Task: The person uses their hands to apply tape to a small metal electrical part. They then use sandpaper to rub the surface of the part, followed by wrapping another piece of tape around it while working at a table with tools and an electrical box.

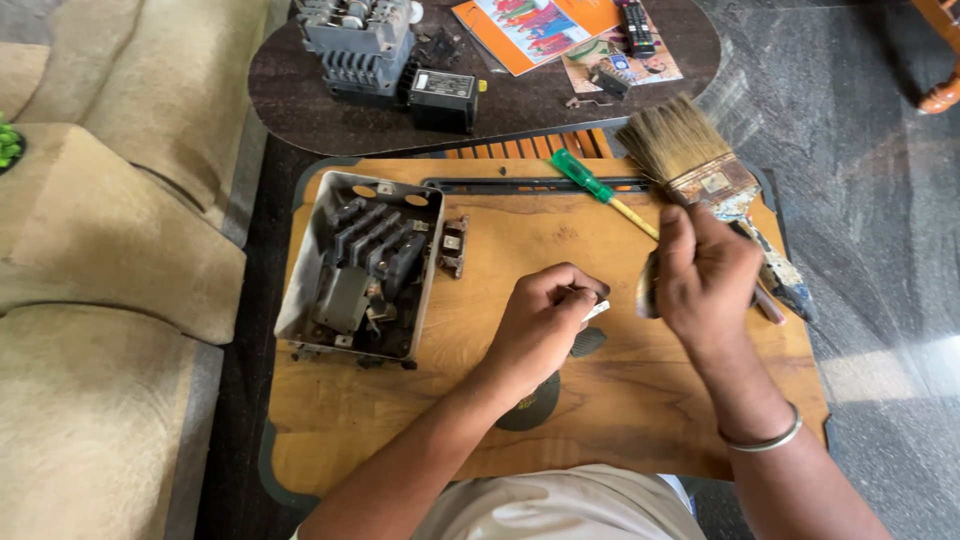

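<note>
My left hand (545, 320) is closed around a small pale part, of which only a light tip shows by the fingers, above the wooden board (620, 400). My right hand (705, 275) grips a worn paintbrush (700, 165) by its handle, bristles pointing up and away. A screwdriver with a green handle (590, 180) lies on the board just left of the brush. An open grey metal switch box (360, 265) with dark parts inside sits at the board's left. A dark oval piece (588, 343) lies under my left hand.
A dark round table (320, 110) beyond the board carries a grey electrical unit (365, 45), a black block (443, 98), a remote control (637, 28) and colourful printed papers (535, 30). Beige sofa cushions (100, 250) fill the left side. Grey stone floor (870, 200) lies to the right.
</note>
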